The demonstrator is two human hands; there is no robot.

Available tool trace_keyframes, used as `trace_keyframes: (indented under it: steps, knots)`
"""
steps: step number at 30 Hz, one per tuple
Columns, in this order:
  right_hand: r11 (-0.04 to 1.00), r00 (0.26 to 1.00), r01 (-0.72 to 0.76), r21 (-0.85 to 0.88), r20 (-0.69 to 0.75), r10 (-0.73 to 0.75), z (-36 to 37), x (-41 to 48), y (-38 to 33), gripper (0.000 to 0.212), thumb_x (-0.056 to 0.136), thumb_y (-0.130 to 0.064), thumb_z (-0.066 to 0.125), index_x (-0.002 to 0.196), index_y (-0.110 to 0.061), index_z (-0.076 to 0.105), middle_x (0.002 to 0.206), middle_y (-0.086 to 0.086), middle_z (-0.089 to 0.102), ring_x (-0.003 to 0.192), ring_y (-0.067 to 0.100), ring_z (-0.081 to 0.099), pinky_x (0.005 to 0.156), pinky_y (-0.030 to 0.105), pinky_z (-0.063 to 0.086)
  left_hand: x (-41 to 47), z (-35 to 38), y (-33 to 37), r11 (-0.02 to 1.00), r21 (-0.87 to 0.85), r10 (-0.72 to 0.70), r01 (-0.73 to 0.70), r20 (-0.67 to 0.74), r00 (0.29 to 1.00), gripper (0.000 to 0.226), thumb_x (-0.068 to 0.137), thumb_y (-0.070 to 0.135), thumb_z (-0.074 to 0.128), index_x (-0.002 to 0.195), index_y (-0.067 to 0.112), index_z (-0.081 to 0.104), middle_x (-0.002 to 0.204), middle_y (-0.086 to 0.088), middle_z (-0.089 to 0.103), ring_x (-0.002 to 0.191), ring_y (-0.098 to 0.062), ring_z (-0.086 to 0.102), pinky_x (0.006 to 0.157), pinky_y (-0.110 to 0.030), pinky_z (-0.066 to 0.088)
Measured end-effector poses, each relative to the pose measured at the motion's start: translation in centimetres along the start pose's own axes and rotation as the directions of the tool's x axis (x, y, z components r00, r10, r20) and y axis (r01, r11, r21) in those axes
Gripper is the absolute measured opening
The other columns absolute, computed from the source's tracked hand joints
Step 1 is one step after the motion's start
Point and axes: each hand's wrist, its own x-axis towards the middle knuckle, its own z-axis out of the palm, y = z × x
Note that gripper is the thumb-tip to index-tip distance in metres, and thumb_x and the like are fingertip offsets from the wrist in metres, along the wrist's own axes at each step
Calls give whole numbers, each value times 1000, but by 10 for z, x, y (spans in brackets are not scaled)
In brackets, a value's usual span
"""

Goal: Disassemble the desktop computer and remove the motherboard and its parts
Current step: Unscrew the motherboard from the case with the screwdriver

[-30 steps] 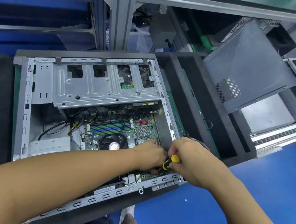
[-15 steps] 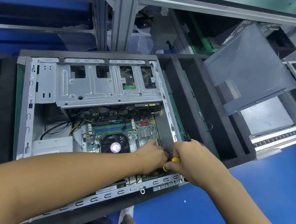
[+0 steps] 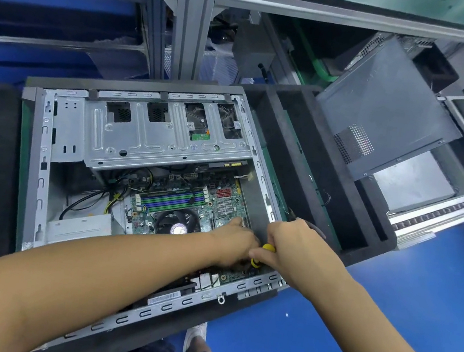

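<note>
Assembly-line bay, blue floor point(image 3: 383, 314). Right grip point(image 3: 299, 251) wrapped round the yellow-handled screwdriver point(image 3: 268, 247), tip down at the near right corner of the motherboard point(image 3: 221, 204). Left grip point(image 3: 232, 243) just beside it, fingers bent onto the board; hold unclear. Board lies inside the open computer case point(image 3: 39, 168), near side of the drive cage point(image 3: 147, 141). Loose side panel point(image 3: 387, 107) far right.

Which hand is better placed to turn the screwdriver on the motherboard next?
Right. The right hand grips the yellow-and-black screwdriver from above; the left hand rests low on the green motherboard beside the tool, likely only steadying.
</note>
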Motion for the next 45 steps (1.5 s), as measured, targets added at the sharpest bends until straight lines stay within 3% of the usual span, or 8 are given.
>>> trace_keyframes:
  steps: [3,8,14,21,29,34,39,45]
  knots:
    - [999,1000,-3,-34,13,3,0,1,-3,48,86,-55,64,66,-23,34,67,-4,39,63,18,45,45,26,23,2,-4,-7,1000,2,24,-24,77,997,10,85,17,69,89,19,60,94,3,62,95,-21,58,107,-44,25]
    - [996,999,-23,-83,38,26,-4,3,-8,52,89,-57,60,63,-22,32,65,-3,37,54,12,36,44,26,21,3,-3,-10,998,-25,63,-61,82,995,19,82,19,75,81,27,58,85,10,51,84,-10,45,108,-43,24]
    - [997,999,12,-72,31,-10,-3,-2,-6,37,95,-46,55,79,-17,39,66,-3,35,67,25,45,55,32,35,3,-3,-5,995,81,49,-55,76,996,26,82,31,74,106,21,67,105,4,66,105,-21,58,101,-43,32]
    - [1000,1000,-22,-13,-1,22,-3,-8,-5,30,94,-39,57,80,-20,38,66,-5,36,52,7,32,43,25,19,4,2,1,983,176,53,-55,21,998,27,83,38,73,102,21,64,102,4,66,102,-21,60,97,-44,33]
    - [999,999,0,-46,35,1,-7,-10,-5,41,92,-40,61,70,-23,31,68,-2,39,60,19,42,43,25,21,9,4,1,979,204,13,-18,26,1000,17,86,37,69,80,23,62,78,7,58,83,-19,58,94,-41,34]
    - [994,997,12,-111,82,-3,-7,-11,-11,46,93,-49,59,68,-23,30,70,-3,36,60,19,40,44,22,19,9,6,-4,992,122,39,-41,18,999,6,84,27,69,84,22,65,87,4,65,86,-20,58,94,-40,28]
    - [992,994,88,-92,71,-81,-4,-11,-9,15,92,-23,63,97,-24,49,91,3,53,82,26,53,57,33,44,4,-2,-15,995,3,99,-99,73,992,18,85,20,68,102,26,70,98,11,64,93,-15,53,91,-31,22]
    - [987,983,126,-97,143,-112,-4,-9,-7,42,80,10,56,102,-25,54,96,2,35,73,16,37,69,36,49,3,1,-14,997,-47,62,-58,77,995,14,81,22,74,89,26,63,90,14,59,92,-15,45,83,-29,15]
